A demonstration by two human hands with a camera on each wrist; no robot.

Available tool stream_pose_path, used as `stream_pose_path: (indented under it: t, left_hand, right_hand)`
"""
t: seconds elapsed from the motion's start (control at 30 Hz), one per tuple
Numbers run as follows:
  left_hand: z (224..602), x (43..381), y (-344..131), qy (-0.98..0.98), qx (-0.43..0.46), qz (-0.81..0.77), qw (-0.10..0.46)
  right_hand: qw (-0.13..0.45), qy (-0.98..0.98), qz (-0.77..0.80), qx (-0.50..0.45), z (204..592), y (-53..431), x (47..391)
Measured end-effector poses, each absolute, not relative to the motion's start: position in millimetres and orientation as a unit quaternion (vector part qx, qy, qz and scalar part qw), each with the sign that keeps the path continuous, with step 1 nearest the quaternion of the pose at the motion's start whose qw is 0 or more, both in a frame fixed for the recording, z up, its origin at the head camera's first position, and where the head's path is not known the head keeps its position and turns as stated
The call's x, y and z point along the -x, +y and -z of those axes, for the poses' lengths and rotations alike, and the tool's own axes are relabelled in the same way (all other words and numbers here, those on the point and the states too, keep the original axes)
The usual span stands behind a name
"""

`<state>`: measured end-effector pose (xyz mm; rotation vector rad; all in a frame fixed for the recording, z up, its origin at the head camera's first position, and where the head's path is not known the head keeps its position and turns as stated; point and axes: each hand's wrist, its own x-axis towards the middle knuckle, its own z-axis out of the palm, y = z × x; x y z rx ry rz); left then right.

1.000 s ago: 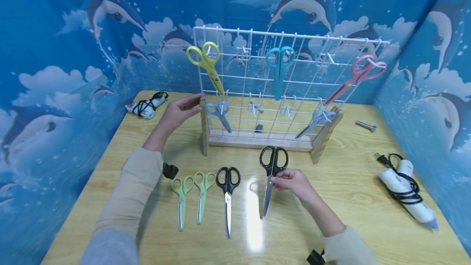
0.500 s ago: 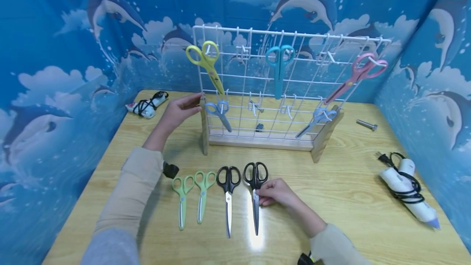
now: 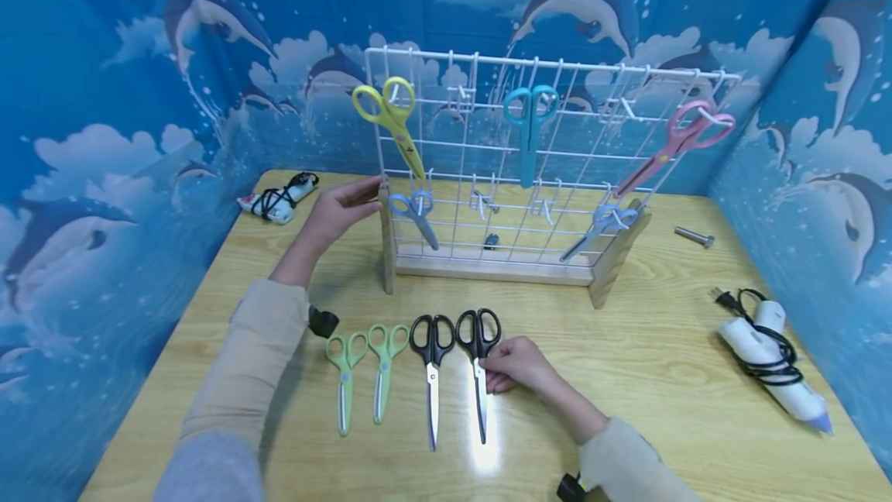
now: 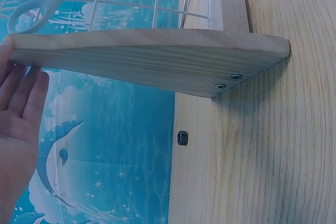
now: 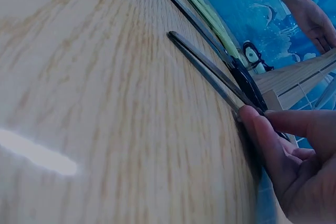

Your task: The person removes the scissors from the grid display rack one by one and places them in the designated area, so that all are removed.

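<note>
My right hand (image 3: 519, 366) pinches black-handled scissors (image 3: 477, 331) near the pivot, between thumb and fingers. They lie along the tabletop, points toward me; in the right wrist view the shut blades (image 5: 202, 66) run close over the wood. Just left of them is a second black-handled pair (image 3: 433, 343), then two green pairs (image 3: 385, 370), side by side. With my left hand (image 3: 341, 211) I hold the upper end of the wooden side board (image 3: 387, 246) of a white wire rack (image 3: 488, 149). In the left wrist view the fingertips are partly hidden behind that board (image 4: 157, 61).
On the rack's hooks hang yellow (image 3: 393, 122), teal (image 3: 530, 134), pink (image 3: 672, 146) and light blue scissors (image 3: 416, 215). Several hooks (image 3: 481, 204) are bare. White devices wrapped in black cord lie at left (image 3: 277, 204) and right (image 3: 770, 366). A bolt (image 3: 694, 236) lies at the right back.
The black-handled scissors in my right hand have come left and toward me, down beside the other black pair, and turned straighter. In the last half second they shifted slightly left. My left hand is unmoved.
</note>
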<state>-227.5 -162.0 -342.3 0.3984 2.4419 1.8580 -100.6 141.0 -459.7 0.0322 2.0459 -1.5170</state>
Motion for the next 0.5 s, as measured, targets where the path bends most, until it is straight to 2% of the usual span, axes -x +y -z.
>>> stream_pose_path:
  t: [0.13,0.2,0.3,0.37,0.5]
  left_hand:
    - [354.1,236.3,-166.0,0.782,-0.14,-0.608,0.019]
    - [382.2,259.0,-176.5,0.763,-0.149,-0.628,0.024]
    - [392.7,267.4,-180.8,0.758,-0.156,-0.632,0.025]
    - [393.4,267.9,-180.8,0.763,-0.155,-0.627,0.021]
    - [371.1,249.5,-172.0,0.771,-0.152,-0.619,0.012]
  right_hand:
    - [0.288,0.787,0.545,0.0,462.2,139.7,101.3]
    - [0.286,0.795,0.535,0.001,463.5,139.5,102.0]
    - [0.283,0.805,0.522,0.003,463.9,139.5,102.8]
    - [0.282,0.809,0.516,0.005,463.3,139.4,103.1]
    - [0.281,0.814,0.508,0.013,460.6,138.9,103.2]
